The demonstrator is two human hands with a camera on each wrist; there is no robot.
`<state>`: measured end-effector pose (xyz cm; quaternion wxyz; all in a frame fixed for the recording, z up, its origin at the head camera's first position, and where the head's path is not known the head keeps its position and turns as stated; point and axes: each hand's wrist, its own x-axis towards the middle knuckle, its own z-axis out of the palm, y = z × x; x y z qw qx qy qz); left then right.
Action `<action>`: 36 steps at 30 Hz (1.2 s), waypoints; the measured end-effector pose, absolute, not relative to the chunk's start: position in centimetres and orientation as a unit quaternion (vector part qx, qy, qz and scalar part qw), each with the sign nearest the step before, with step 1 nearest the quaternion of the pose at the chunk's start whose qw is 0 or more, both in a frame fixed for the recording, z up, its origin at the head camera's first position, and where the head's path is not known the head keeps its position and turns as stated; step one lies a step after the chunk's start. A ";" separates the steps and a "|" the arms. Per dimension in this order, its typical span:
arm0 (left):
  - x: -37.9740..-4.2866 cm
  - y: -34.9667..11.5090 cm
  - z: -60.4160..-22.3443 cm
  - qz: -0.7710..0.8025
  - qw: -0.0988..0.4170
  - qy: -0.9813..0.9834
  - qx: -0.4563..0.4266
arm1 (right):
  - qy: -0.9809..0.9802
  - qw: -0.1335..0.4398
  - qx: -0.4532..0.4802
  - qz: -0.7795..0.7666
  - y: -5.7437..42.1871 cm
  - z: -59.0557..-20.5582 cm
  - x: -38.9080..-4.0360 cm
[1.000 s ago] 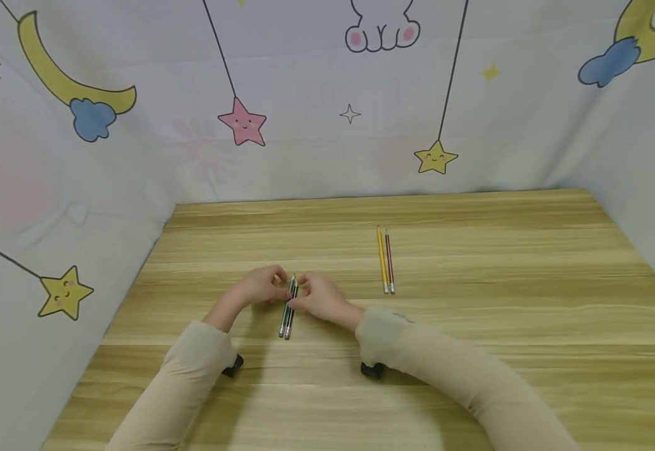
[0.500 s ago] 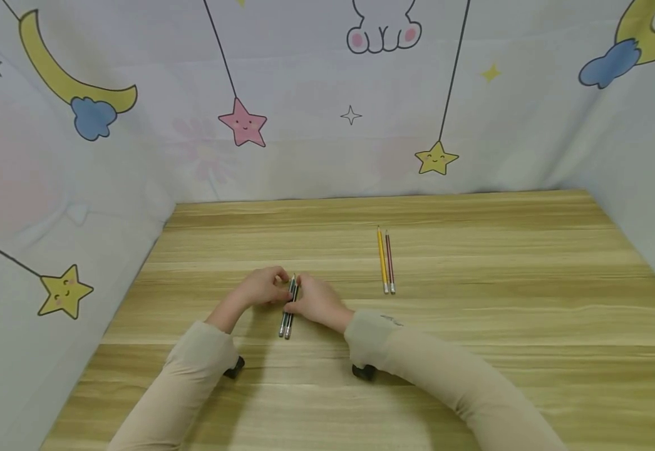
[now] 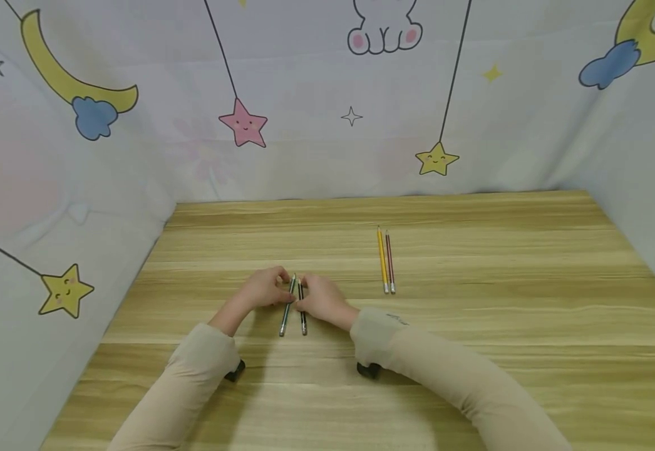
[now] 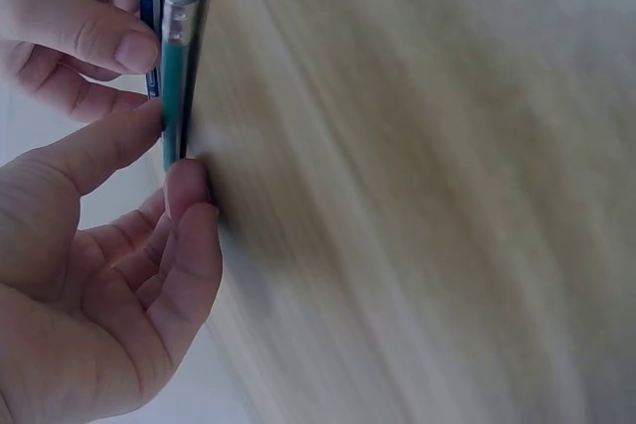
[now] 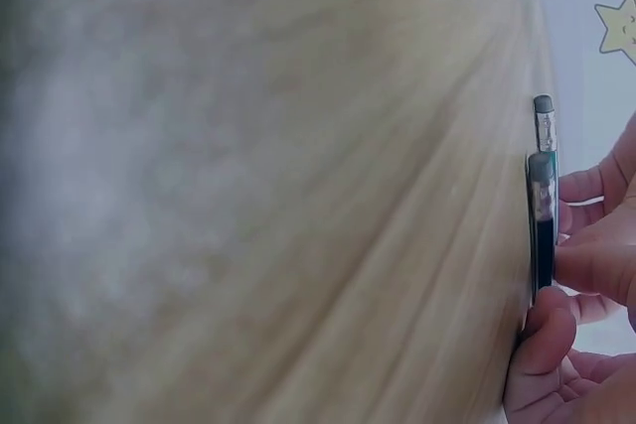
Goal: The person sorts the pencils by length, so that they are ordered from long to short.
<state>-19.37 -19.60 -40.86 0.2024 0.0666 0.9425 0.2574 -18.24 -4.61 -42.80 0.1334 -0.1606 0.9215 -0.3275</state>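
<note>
Wood-grain table [image 3: 474,282], white cartoon-print cloth [image 3: 305,172] behind and at both sides. Change vs half a second ago: the close-set pair under the hands is split. Dark pencil [image 3: 303,320] has swung over to the right-hand side, eraser end now apart from the green pencil [image 3: 285,315]; points still near each other, so the two make a narrow inverted V. Green one has hardly moved. Net effect, my read: one pencil per hand now, so each can be handled on its own; sorting looks partway, not finished.

Pencil positions: both left of table centre, between the hands, points away from the person, erasers toward. Can't tell if either is lifted slightly or lying flat.

Left hand [image 3: 263,288]: thumb and fingertip pinching the green pencil, other fingers curled in behind, per left wrist view. Forearm comes up from lower left, hand bent inward.

Right hand [image 3: 320,298]: thumb and index closed around the dark pencil, per right wrist view; rest of the fingers partly hidden. Forearm reaches in from lower right, hand facing the left one, no clear contact between them.

Yellow pencil [image 3: 382,260] and dark red pencil [image 3: 390,260] lie side by side farther back to the right, well apart from both hands, same places as before
</note>
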 end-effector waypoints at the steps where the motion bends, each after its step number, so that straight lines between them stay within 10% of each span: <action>1: -19.3 -19.5 -40.9 0.258 0.201 0.943 0.064 | 0.922 0.134 -0.159 -0.326 -4.5 -42.8 -18.2; 36: -18.8 -17.3 -40.8 0.321 0.124 0.938 0.050 | 0.854 0.154 -0.100 -0.486 -0.3 -42.4 -19.0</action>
